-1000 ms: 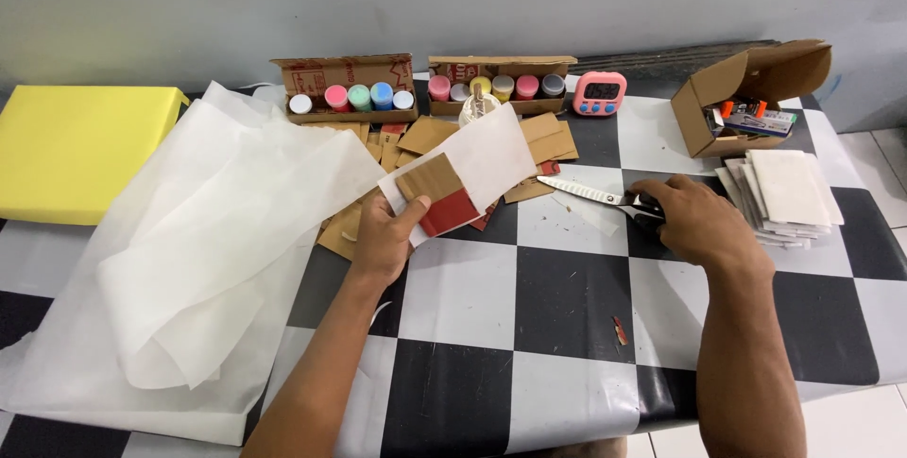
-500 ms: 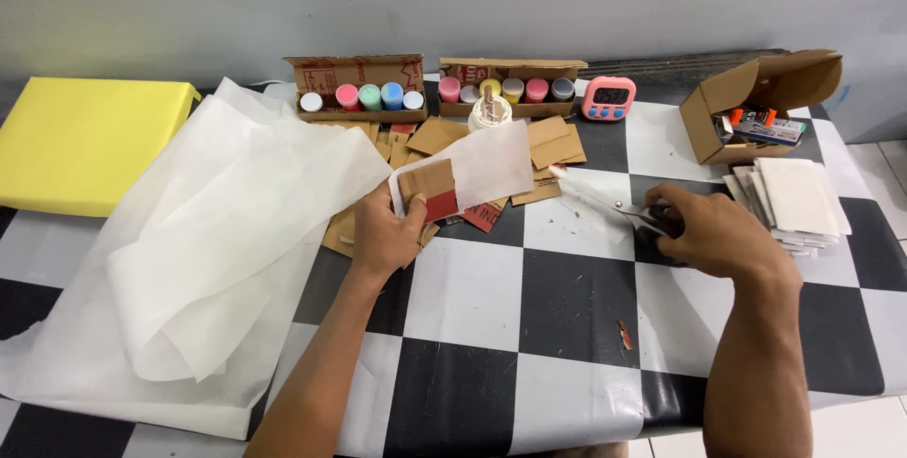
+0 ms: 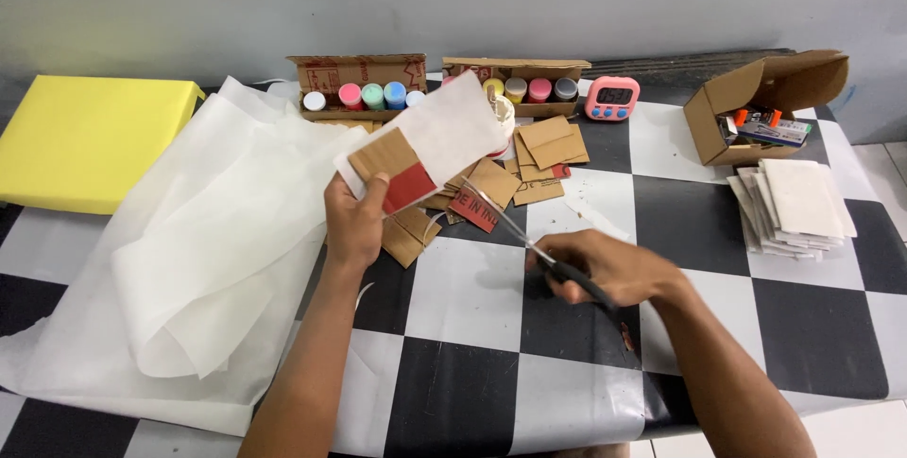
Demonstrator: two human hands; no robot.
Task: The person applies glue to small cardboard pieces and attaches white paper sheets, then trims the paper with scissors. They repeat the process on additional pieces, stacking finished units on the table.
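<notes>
Cardboard piece backed by white paper is pinched in the left hand, raised above the scraps. Right hand grips scissors, blades pointing at the cardboard, over the checkered table.

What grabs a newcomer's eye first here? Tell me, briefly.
At the centre, the left hand holds up a cardboard piece covered with white paper, while the right hand points scissors toward it. To the left, a big crumpled sheet of white paper spreads over the black-and-white checkered table, beside a bright yellow block. Along the back stand two cardboard trays of coloured paint pots.
</notes>
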